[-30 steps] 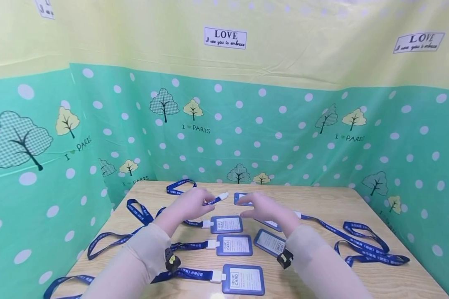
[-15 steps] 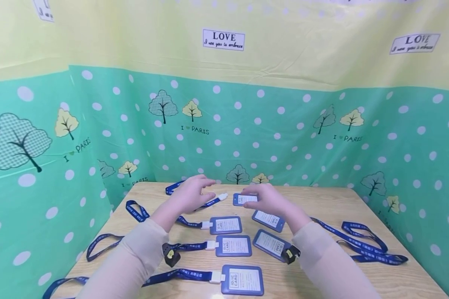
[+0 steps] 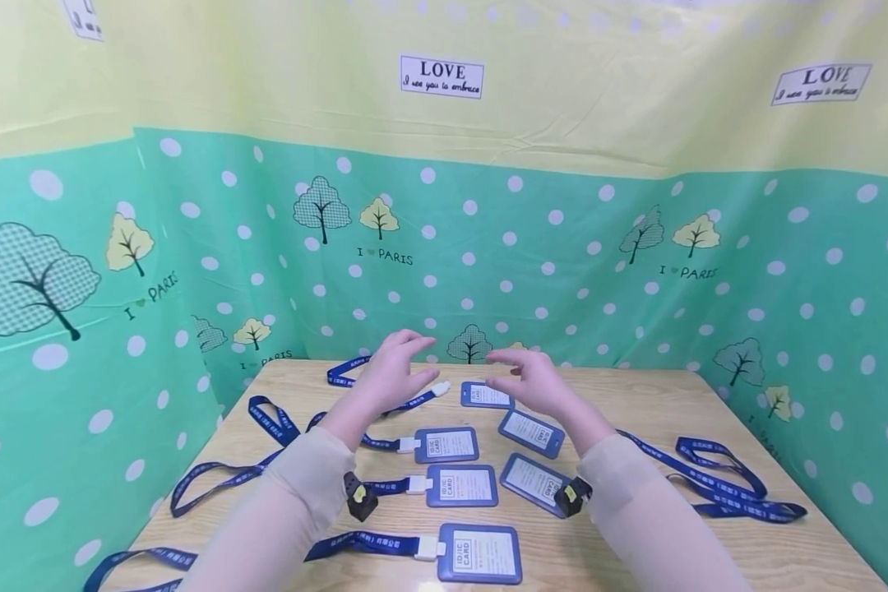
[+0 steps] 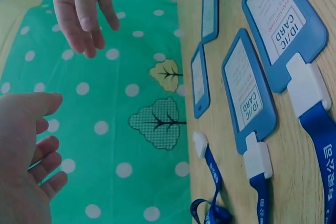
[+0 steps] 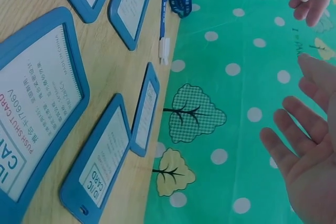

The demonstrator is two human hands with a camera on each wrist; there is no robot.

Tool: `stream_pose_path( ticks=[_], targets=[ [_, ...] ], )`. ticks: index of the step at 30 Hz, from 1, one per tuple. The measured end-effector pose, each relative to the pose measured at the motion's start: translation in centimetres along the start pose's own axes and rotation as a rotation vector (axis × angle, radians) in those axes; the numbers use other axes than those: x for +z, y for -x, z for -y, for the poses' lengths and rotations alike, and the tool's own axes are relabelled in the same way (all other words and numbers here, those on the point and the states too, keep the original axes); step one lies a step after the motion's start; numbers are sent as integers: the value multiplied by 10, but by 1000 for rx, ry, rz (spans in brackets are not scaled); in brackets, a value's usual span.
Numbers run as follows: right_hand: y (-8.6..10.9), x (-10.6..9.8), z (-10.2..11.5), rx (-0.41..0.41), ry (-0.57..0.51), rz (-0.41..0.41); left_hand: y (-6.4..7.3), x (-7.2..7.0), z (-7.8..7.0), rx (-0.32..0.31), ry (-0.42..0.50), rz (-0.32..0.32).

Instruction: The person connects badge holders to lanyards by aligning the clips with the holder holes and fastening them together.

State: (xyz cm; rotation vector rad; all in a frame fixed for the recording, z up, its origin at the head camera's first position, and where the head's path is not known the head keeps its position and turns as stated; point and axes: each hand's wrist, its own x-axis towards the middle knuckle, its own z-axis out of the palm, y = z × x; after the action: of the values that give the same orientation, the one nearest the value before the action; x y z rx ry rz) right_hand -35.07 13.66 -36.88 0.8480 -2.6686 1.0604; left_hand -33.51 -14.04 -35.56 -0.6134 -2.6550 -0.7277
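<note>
My left hand [image 3: 395, 374] hovers over the far side of the table, fingers apart and relaxed, holding nothing. Just below and to its right lies the white clip [image 3: 441, 388] of a blue lanyard. Facing it, my right hand [image 3: 529, 382] is also raised, fingers loosely extended around no object. A blue ID card holder [image 3: 481, 395] with no lanyard on it lies under the right fingertips. Closer in, a second card holder [image 3: 531, 433] lies slanted, and a third card holder [image 3: 529, 479] is partly covered by the right wrist camera.
Three card holders with lanyards clipped on line the middle: a far one [image 3: 447, 445], a middle one [image 3: 462, 487] and a near one [image 3: 481, 555]. Lanyard straps [image 3: 725, 485] lie looped at the right. A polka-dot curtain [image 3: 585, 329] closes off the table's back and sides.
My left hand has lifted off the lanyard, which stays on the table. My right hand has risen from the card holders. Both hands' fingers have spread.
</note>
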Motion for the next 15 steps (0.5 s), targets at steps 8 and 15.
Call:
stream_pose_path(
  ticks=[8, 15],
  targets=[
    [-6, 3, -11, 125, -100, -14, -13, 20, 5, -78, 55, 13],
    [-9, 9, -22, 199, -134, -40, -20, 41, 9, -160, 46, 78]
  ],
)
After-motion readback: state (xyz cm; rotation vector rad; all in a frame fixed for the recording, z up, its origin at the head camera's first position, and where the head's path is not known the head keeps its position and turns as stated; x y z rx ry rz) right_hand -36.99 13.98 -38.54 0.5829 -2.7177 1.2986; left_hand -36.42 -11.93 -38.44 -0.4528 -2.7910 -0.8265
